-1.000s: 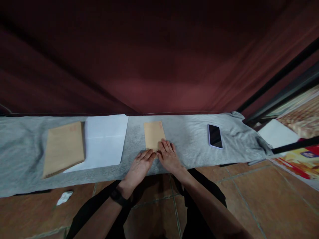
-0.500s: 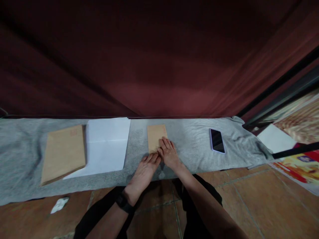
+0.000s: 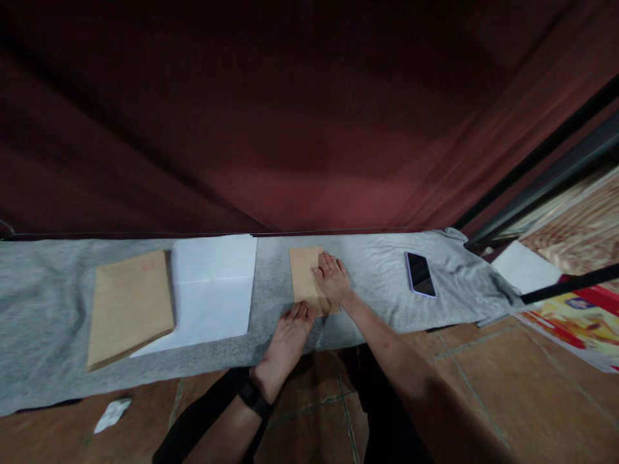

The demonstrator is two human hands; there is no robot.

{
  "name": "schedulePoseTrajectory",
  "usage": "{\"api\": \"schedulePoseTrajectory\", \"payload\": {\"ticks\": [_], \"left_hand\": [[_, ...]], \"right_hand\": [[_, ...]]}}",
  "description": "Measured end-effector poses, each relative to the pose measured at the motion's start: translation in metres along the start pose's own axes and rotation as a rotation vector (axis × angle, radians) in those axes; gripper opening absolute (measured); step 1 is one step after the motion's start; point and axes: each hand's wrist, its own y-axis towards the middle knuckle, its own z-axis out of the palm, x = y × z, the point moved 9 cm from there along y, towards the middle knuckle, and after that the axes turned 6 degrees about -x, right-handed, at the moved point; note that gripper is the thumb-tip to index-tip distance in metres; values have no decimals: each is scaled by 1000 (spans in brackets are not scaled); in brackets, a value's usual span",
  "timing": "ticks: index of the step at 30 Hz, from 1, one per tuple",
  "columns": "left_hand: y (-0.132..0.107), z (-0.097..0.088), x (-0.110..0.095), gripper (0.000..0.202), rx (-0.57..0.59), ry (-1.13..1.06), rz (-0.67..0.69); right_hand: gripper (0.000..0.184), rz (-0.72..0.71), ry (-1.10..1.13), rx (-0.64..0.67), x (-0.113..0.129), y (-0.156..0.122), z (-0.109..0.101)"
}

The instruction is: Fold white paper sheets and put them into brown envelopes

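Observation:
A brown paper envelope (image 3: 304, 277) lies flat on the grey cloth in front of me. My right hand (image 3: 333, 276) rests flat on its right side, fingers stretched toward the far edge. At the near left corner, my left hand (image 3: 293, 328) presses its outstretched fingertips onto the paper; a dark watch band circles that wrist. Neither hand is closed round anything. To the left, sheets of white paper (image 3: 213, 303) with a crease across them lie partly under a stack of brown envelopes (image 3: 130, 303).
A phone (image 3: 420, 274) in a purple case lies on the grey cloth (image 3: 372, 270) to the right. Behind hangs a dark red curtain (image 3: 309, 161). A crumpled white tissue (image 3: 112, 414) is on the tiled floor. Dark metal bars and a colourful printed package (image 3: 580, 316) stand at far right.
My right hand has slid away from me and right along the envelope, apart from my left hand. My left hand stays at the near edge. The view has shifted slightly.

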Motion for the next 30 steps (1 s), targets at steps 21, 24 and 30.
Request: {"api": "schedulePoseTrajectory", "payload": {"ticks": [21, 24, 30], "left_hand": [[-7, -4, 0, 44, -105, -85, -1], [-9, 3, 0, 44, -105, -92, 19], [-9, 9, 2, 39, -108, -150, 50]], "right_hand": [[52, -414, 29, 152, 46, -1, 18], [52, -400, 10, 175, 43, 21, 20], [53, -366, 3, 161, 42, 51, 21]]}}
